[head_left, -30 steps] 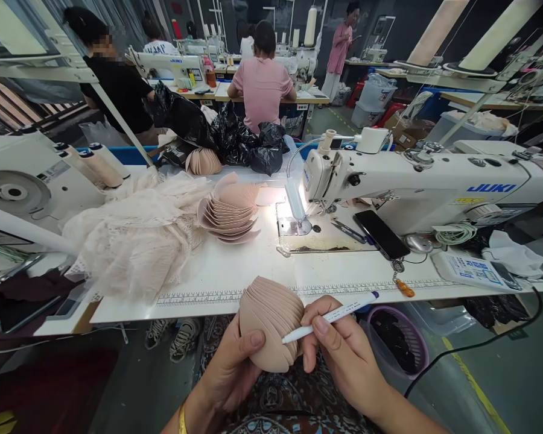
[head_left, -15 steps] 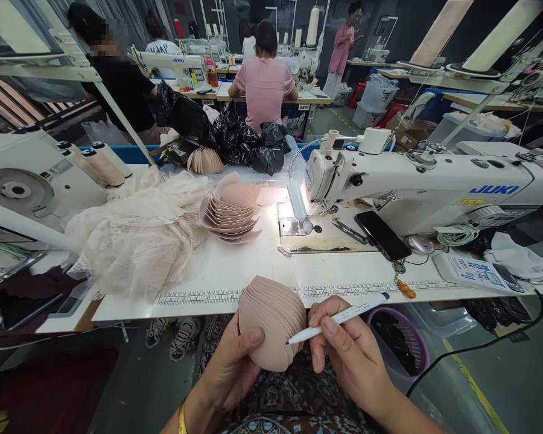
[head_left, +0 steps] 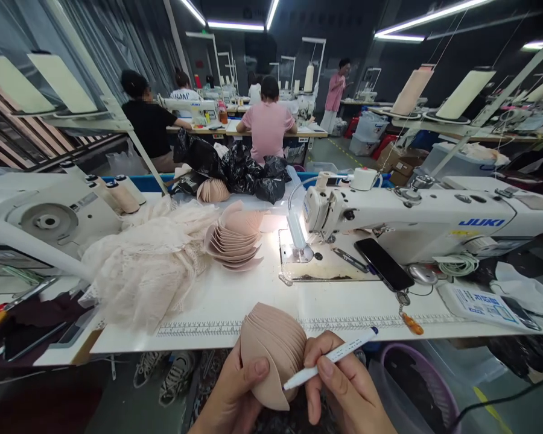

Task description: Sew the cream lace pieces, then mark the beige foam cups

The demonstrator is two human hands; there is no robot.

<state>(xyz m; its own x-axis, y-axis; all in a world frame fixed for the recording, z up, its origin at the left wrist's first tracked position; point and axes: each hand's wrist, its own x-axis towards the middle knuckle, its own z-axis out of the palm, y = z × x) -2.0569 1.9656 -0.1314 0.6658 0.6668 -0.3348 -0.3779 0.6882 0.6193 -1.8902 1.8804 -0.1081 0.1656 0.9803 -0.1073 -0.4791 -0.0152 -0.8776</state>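
Observation:
A stack of beige moulded bra cups [head_left: 271, 355] is gripped by my left hand [head_left: 242, 386], thumb on the top cup and fingers beneath. The front cup stands a little apart from the fanned ones behind it. My right hand [head_left: 344, 380] pinches a white marker pen [head_left: 332, 358] with a dark blue end. Its tip is at the lower edge of the front cup; whether it touches I cannot tell. Beyond my hands, more beige cups [head_left: 235, 238] lie stacked on the white table [head_left: 235, 298], left of the sewing machine's needle area.
A white sewing machine [head_left: 416, 211] stands at the right, with a phone [head_left: 384, 265] and thread snips [head_left: 350, 260] by it. Cream lace fabric [head_left: 149, 265] covers the table's left. A ruler strip [head_left: 199, 328] runs along the front edge. Black plastic bags [head_left: 244, 172] and several people are beyond.
The view has tilted up, so things sit lower in the picture. The front cup has come apart from the stack, and the pen tip is now at its lower edge.

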